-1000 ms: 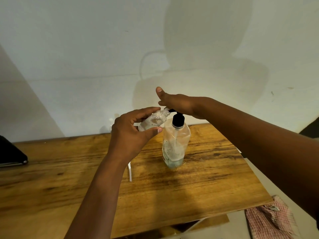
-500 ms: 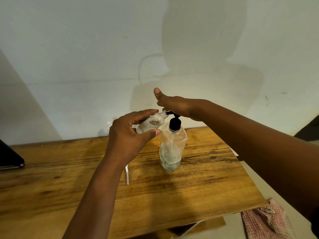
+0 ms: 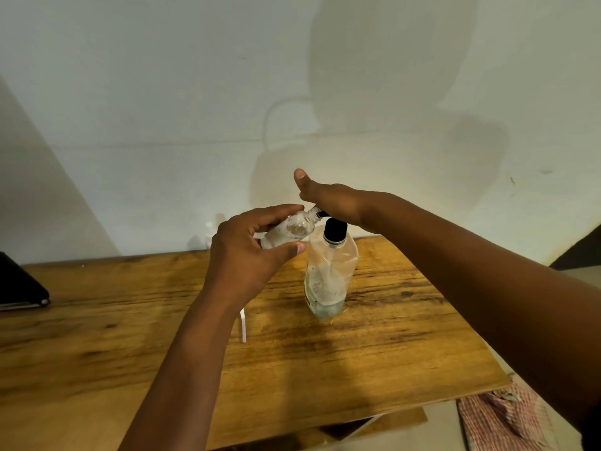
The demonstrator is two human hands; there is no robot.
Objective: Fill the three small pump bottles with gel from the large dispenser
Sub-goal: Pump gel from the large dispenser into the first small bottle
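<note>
The large clear dispenser [image 3: 330, 275] with a black pump collar stands upright on the wooden table [image 3: 374, 359], a little gel at its bottom. My right hand [image 3: 331, 200] lies flat on the pump head, thumb raised, pressing down. My left hand [image 3: 250, 252] grips a small clear bottle [image 3: 289, 231], tilted with its open neck against the black nozzle. Behind my left hand, near the wall, a small white object [image 3: 209, 234] shows, too hidden to identify.
A thin white pump tube [image 3: 243, 327] lies on the table beside my left forearm. A dark flat device [image 3: 19, 284] sits at the table's left edge. A checked red cloth [image 3: 507, 418] lies on the floor at lower right. The wall stands close behind the table.
My right hand has stayed on the pump head and dipped slightly with it. The small bottle stays at the nozzle. The view has shifted a little.
</note>
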